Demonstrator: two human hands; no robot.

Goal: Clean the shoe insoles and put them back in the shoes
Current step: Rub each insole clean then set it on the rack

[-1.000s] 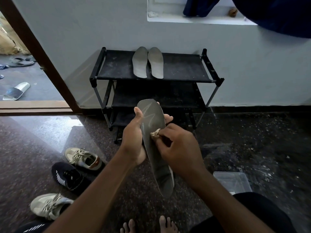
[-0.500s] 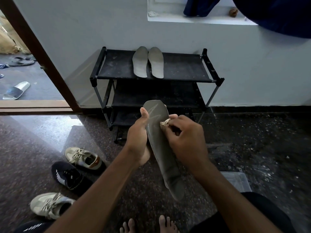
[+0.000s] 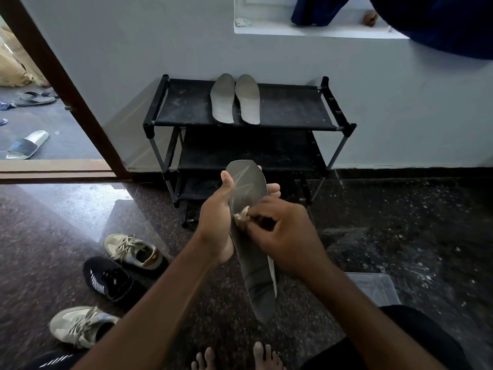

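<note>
Right hand (image 3: 288,236): fingertips bunched together, pinching a small pale cloth wad (image 3: 241,216) against the face of the dark insole (image 3: 248,252). Most of the wad is buried under the fingers; only a frayed tip shows.

Left hand (image 3: 216,222): thumb along the insole's left edge, fingers wrapped behind it, tips poking out past the right edge. The palm side of the grip is hidden.

The insole is held up in the air, between the hands, in front of the shoe rack (image 3: 293,108). Toe end up, heel end hanging low, tilted slightly. Pale scuff streaks near the toe. The right hand covers part of its right edge.

Two grey insoles (image 3: 222,98) lie side by side on the rack's top shelf, nearly touching. The lower shelves are too dark to read.

Clear plastic container (image 3: 373,288) on the floor at right, partly behind the right forearm; its contents cannot be made out.

Floor at left:
- beige sneaker (image 3: 133,252), with a black sneaker (image 3: 106,280) just beside it
- second beige sneaker (image 3: 80,327) nearer
- another black shoe (image 3: 53,361), cut off by the bottom edge

Whether any of the shoes holds an insole cannot be told.

Bare toes (image 3: 234,359) at the bottom edge. A slipper (image 3: 26,144) lies beyond the doorway.
</note>
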